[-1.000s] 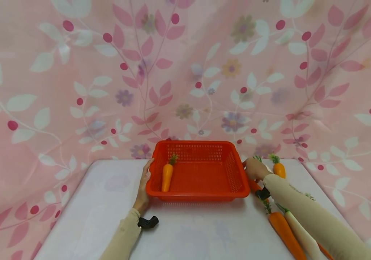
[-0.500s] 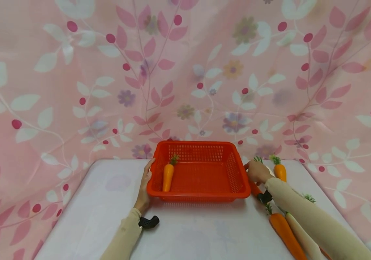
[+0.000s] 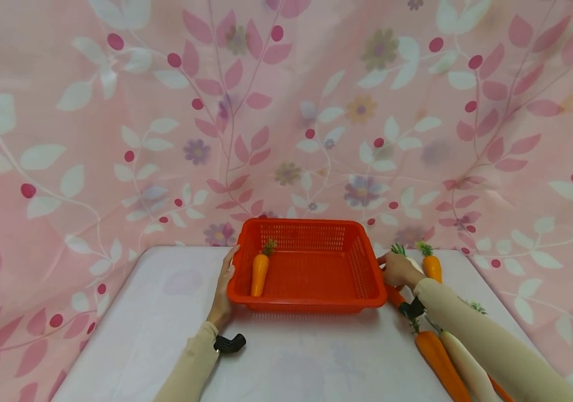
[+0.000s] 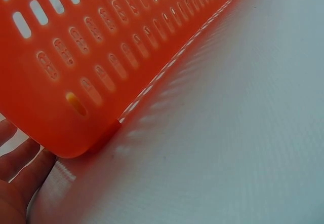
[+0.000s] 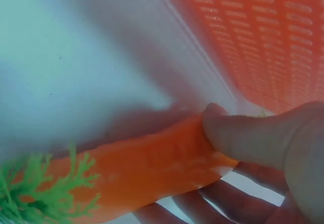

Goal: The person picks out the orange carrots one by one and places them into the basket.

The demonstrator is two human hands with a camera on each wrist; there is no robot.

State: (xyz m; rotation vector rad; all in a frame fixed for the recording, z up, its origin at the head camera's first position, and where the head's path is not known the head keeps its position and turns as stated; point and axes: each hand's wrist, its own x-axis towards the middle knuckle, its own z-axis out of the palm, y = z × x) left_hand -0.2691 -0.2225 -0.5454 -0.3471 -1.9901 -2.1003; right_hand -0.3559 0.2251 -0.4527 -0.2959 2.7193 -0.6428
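Note:
A red-orange plastic basket (image 3: 311, 279) with slotted walls sits on the table. Inside it, along the left wall, lies an orange carrot (image 3: 259, 274) with a green top. My left hand (image 3: 222, 293) rests against the basket's left side, its fingers (image 4: 20, 160) fairly straight at the corner in the left wrist view. Just outside the right wall, my right hand (image 3: 401, 270) holds another carrot (image 5: 147, 165), thumb on one side and fingers on the other. That carrot's leafy top (image 5: 45, 188) points away from the grip; the hand partly covers it in the head view.
Right of the basket lie another carrot (image 3: 432, 268), a large carrot (image 3: 439, 360) and a white radish (image 3: 467, 365). The right forearm partly covers this group. A floral curtain (image 3: 286, 111) hangs behind the white table (image 3: 141, 329).
Both hands and the basket stay nearly where they were. The right hand and wrist shift very slightly to the right; the head view drifts a little.

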